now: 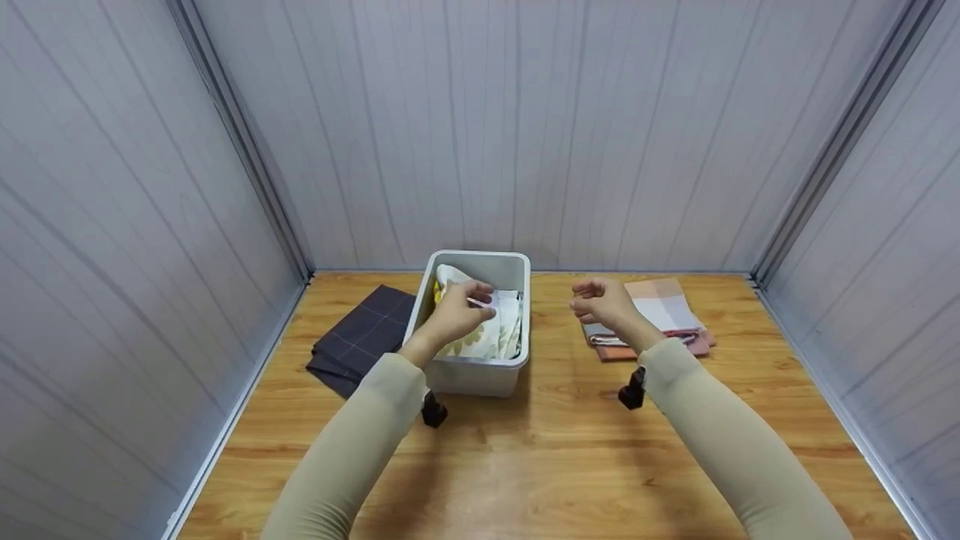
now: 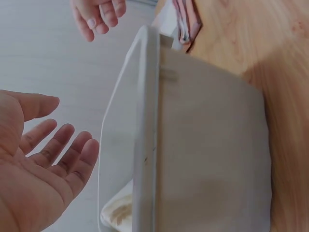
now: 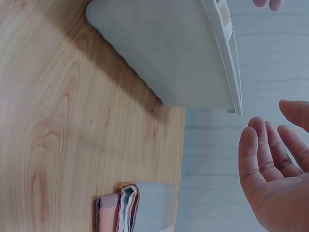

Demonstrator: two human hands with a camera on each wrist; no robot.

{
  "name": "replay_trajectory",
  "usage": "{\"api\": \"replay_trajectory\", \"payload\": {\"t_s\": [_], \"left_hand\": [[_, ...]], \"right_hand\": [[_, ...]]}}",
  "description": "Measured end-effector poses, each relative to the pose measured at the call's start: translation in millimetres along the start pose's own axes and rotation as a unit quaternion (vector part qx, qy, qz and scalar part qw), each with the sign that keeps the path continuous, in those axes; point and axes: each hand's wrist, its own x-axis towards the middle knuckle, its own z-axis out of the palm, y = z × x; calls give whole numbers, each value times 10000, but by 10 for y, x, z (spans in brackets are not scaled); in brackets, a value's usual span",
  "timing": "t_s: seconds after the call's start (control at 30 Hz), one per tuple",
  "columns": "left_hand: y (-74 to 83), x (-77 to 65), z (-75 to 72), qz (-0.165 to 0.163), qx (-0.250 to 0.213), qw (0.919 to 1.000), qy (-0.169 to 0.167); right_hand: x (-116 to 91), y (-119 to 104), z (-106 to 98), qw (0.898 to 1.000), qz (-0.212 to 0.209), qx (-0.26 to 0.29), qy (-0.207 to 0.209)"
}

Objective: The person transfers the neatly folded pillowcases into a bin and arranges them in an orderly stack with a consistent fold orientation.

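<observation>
My left hand (image 1: 459, 311) hovers over a white plastic bin (image 1: 476, 379), its fingers loosely bent and nothing between them. Inside the bin lie folded white cloths (image 1: 480, 341) with a pale leaf or flower print, and a bit of yellow shows at their left. My right hand (image 1: 606, 304) is held in the air right of the bin, fingers relaxed and holding nothing. In the head view it overlaps a folded plaid cloth (image 1: 664, 307) in white, peach and pink. The right wrist view shows that cloth's layered folds (image 3: 126, 208) on the table.
A dark folded cloth (image 1: 367, 334) with thin light lines lies on the wooden table (image 1: 540, 465), left of the bin and partly behind it. Pale panel walls (image 1: 480, 135) enclose the table at the back and both sides.
</observation>
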Motion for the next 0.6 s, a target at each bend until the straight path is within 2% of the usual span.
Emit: {"api": "replay_trajectory", "payload": {"t_s": [0.27,0.47,0.6], "left_hand": [[-27,-85,135,354,102,9991,-192],[-73,-153,196,497,301,9978,-311],[-111,-200,237,661,441,9957,-467]], "right_hand": [[-101,138,-90,9926,-524,-1011,428],[-165,246,-116,9834,-822,-1461,688],[-195,321,-120,9804,-920,-1575,739]]}}
